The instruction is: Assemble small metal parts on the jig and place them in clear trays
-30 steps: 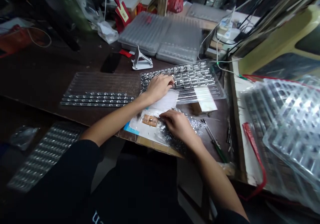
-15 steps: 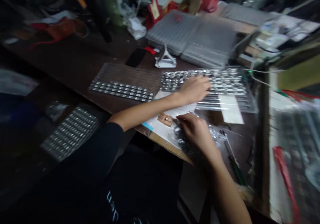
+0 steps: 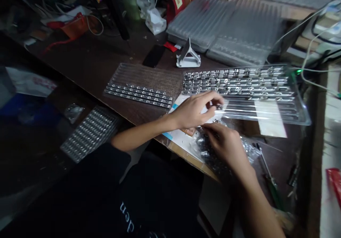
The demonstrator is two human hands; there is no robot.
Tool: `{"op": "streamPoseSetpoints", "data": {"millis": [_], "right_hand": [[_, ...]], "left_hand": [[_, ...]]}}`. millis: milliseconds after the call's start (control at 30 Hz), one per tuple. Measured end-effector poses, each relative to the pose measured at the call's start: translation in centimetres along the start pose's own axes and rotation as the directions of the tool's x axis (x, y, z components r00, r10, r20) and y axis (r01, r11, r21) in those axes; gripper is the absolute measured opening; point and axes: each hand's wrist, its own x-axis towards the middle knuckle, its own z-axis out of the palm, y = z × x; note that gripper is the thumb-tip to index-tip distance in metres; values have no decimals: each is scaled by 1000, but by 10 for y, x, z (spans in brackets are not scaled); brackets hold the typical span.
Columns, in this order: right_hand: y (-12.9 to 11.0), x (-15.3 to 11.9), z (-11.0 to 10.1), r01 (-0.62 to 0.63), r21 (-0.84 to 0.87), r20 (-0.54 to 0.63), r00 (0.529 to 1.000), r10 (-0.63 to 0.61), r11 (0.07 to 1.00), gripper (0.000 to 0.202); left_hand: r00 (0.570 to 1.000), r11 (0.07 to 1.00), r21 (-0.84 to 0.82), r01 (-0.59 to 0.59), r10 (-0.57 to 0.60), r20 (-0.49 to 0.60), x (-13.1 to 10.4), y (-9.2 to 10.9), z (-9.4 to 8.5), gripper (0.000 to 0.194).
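Note:
My left hand (image 3: 195,110) is at the near edge of a clear plastic tray (image 3: 301,114), thumb and fingers closing on a small shiny metal part (image 3: 218,107). Rows of similar metal parts (image 3: 239,85) fill the tray's far side. Lower down, my right hand (image 3: 226,140) is closed in a pinch above a clear plastic bag (image 3: 205,149) of small pieces; what lies between its fingertips is too small to make out. Just left of those fingertips, a small tan block (image 3: 189,131) rests on white paper (image 3: 181,141), partly hidden by my left hand.
Left of the full tray lies another clear tray (image 3: 149,75) with several filled rows. Behind stand a white phone stand (image 3: 188,59), a dark phone (image 3: 153,56) and stacked clear trays (image 3: 202,21). A green-handled screwdriver (image 3: 274,192) lies right. Lower left is a filled tray (image 3: 89,133).
My left hand has come back from over the filled rows towards my right hand, now with a small metal part at its fingertips. My right hand stays beside the tan block. The view has shifted.

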Motion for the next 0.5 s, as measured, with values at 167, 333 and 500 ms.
{"op": "streamPoseSetpoints", "data": {"millis": [167,333,500], "right_hand": [[-4,1,0,1,25,-7,1000,0,1000,21],[-6,4,1,-39,22,8,999,39,999,22],[-6,5,4,-72,18,25,997,71,997,23]], "left_hand": [[974,977,-62,202,-207,-91,-58,-16,-13,11],[930,937,-117,329,-343,-134,-91,-38,-8,10],[930,940,-99,325,-337,-147,-97,-40,-3,9]]}}
